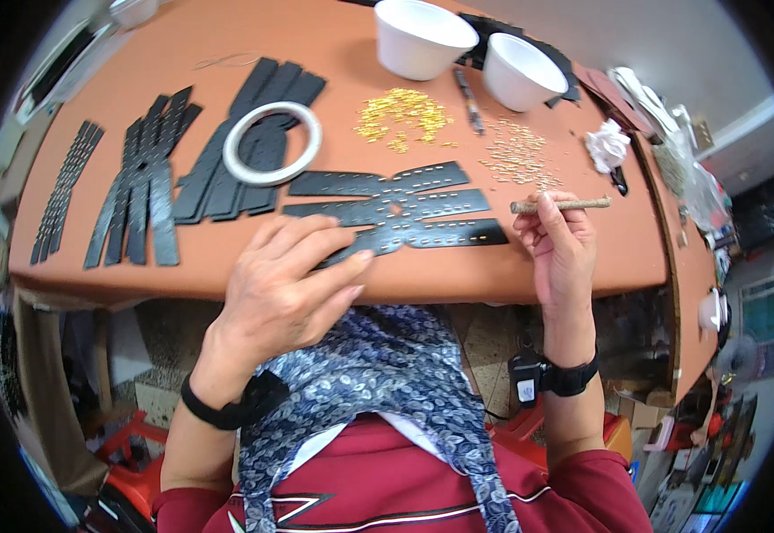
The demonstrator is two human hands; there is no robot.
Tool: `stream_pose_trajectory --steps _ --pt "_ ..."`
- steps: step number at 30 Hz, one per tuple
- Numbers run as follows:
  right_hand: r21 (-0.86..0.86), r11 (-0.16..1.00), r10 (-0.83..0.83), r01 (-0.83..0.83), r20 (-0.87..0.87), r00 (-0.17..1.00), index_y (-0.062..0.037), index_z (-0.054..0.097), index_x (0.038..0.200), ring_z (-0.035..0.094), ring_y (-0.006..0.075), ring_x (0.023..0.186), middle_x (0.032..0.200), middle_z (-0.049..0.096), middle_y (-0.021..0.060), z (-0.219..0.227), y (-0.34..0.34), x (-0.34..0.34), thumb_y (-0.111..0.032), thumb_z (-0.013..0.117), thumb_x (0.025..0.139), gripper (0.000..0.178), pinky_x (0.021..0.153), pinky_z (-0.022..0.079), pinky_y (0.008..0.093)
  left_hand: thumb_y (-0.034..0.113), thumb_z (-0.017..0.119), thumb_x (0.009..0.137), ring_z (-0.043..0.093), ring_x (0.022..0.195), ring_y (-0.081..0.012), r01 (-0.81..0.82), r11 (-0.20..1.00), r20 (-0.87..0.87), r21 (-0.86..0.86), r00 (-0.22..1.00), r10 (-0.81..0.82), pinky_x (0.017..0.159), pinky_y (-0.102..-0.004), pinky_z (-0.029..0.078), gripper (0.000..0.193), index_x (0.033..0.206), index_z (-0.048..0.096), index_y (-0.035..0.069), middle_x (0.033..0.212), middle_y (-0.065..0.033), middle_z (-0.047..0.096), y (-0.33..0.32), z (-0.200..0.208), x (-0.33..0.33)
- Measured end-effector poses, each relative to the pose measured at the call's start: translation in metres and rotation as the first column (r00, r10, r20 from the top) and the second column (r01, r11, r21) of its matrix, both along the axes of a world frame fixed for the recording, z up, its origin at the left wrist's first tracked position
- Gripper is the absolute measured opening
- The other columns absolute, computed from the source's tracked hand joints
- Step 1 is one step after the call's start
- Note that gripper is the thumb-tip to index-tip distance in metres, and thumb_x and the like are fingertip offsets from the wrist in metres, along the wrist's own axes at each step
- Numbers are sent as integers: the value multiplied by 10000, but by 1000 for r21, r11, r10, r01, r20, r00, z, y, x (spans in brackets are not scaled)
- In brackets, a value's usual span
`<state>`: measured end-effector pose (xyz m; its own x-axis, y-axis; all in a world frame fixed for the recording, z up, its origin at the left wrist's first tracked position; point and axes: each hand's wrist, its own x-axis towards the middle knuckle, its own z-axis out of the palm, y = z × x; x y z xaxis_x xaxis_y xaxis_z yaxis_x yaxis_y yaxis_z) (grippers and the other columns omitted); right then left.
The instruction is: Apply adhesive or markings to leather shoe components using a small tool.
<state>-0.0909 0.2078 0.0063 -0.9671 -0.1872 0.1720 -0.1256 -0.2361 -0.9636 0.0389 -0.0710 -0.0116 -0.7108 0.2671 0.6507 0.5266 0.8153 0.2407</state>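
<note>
My left hand point(291, 271) lies palm down at the table's near edge, fingers stretched out over the left ends of a black cut piece point(445, 203). That piece has several strap-like arms joined at the middle, with rows of small pale metallic dashes along them. To its right, my right hand point(561, 240) is raised, thumb and fingers pinching a thin tan stick-like tool point(587, 203). The tool is held roughly level, apart from the black piece. Past it lies a scatter of small pale metal bits point(520, 153). A pile of small gold-coloured bits point(402, 117) sits farther back.
Left on the brown table point(334, 89) lie more black pieces point(143, 182), a narrow dotted one point(65, 191), and a stack point(218, 178) with a white tape ring point(234, 160). Two white bowls point(418, 44), a pen point(470, 102) and crumpled white paper point(607, 145) stand or lie farther back.
</note>
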Motion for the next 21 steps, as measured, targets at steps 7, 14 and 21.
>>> stream_pose_trajectory --steps 7,14,21 --pt "306 897 -317 319 -56 947 -47 651 1013 674 91 774 884 707 61 3 85 -57 -179 692 919 168 547 435 175 132 761 673 630 1001 -285 -27 1000 8 -1 1000 27 830 -406 479 371 1040 721 88 1034 -84 660 2 4 1" --pt "490 812 -348 318 -32 937 -61 631 1026 668 85 771 890 704 36 3 90 -88 -204 693 914 192 550 443 173 98 738 649 632 1023 -341 -32 999 35 40 999 30 856 -454 482 389 1032 712 36 1048 -131 667 3 4 3" --pt "612 716 -343 337 -111 933 -60 638 991 632 64 722 822 687 16 5 79 -93 -207 695 909 177 536 436 180 100 736 649 636 1016 -339 -44 999 41 27 998 42 854 -452 485 379 1022 713 34 1041 -129 668 3 4 3"
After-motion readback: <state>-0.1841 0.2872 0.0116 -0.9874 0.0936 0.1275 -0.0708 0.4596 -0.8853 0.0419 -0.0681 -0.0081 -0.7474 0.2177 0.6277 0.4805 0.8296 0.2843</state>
